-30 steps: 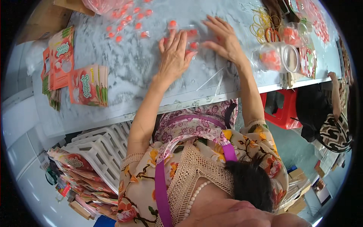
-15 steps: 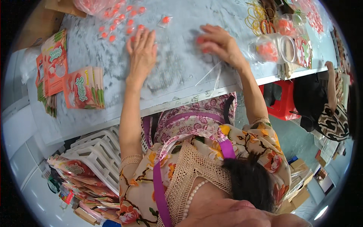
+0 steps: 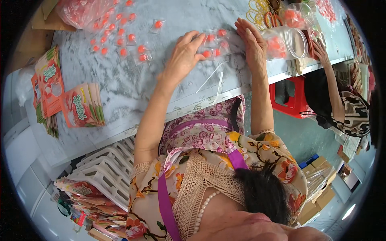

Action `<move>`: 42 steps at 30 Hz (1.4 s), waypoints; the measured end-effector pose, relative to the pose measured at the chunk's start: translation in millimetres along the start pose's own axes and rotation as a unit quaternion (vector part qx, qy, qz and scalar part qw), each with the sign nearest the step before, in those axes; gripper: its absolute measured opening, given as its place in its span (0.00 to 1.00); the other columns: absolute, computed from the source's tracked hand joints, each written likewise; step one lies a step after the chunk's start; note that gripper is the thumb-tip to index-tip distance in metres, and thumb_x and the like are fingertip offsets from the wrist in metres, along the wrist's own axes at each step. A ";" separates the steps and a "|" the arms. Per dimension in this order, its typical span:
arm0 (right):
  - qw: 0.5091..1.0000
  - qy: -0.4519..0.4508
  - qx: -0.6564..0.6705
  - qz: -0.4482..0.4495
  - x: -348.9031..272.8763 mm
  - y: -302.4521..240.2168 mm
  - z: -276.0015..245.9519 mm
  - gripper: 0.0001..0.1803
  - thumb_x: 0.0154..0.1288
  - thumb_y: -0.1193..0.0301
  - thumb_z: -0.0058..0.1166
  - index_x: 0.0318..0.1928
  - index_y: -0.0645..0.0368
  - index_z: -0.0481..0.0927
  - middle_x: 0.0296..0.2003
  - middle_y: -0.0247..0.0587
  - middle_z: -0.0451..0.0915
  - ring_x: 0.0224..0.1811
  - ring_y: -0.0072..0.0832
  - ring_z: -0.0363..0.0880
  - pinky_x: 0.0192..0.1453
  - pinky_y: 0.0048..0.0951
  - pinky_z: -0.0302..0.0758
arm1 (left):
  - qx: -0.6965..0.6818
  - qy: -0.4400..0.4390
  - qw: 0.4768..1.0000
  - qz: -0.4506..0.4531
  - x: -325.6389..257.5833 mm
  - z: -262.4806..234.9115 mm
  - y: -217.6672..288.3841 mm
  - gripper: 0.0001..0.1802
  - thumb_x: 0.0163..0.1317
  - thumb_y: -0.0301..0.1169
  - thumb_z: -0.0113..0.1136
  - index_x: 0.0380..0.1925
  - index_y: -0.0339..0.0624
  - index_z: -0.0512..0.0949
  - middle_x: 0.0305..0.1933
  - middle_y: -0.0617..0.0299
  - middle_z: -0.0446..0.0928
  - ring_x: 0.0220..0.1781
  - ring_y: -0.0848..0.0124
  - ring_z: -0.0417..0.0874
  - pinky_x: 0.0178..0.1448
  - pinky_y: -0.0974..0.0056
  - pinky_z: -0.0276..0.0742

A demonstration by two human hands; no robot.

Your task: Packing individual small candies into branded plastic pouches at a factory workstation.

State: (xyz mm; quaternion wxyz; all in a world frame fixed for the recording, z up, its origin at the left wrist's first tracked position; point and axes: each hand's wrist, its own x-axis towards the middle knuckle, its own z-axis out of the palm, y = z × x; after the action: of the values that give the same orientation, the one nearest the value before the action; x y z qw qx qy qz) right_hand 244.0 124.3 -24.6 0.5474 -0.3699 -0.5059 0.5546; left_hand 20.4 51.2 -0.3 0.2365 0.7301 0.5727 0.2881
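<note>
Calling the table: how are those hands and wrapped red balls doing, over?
Left hand open beside wrapped red balls; right hand open on their other side. Clear jar close by right hand, possibly crowding it.

Grey-marbled table (image 3: 132, 80), dial centred on it. Wrapped red pieces (image 3: 217, 52) laid near middle. Scattered red pieces (image 3: 121, 31) and clear plastic bag (image 3: 82, 14) seen at 10 o'clock. Red pouches (image 3: 82, 106) stacked at 8. White strips (image 3: 220, 83) laid at 4. Clear jars (image 3: 277, 44) placed at 3; yellow bands (image 3: 255, 12), orange-handled scissors (image 3: 273, 19) at 2.
</note>
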 end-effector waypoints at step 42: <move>0.758 -0.530 -0.375 -0.058 68.5 1.4 131.6 0.22 0.53 0.84 0.49 0.50 0.59 0.82 0.44 0.46 0.84 0.42 0.39 0.82 0.47 0.34 0.78 | -0.033 0.112 0.977 -0.180 -61.1 -24.5 -25.2 0.35 0.43 0.26 0.74 0.55 0.36 0.74 0.59 0.48 0.71 0.57 0.55 0.76 0.58 0.58 0.74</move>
State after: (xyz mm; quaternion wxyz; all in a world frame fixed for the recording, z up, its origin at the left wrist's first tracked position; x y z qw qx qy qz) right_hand 108.1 171.1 12.1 0.0405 -0.1626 -0.9032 0.3951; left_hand -25.1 -1.9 -8.8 0.2426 0.5703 0.7077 0.3393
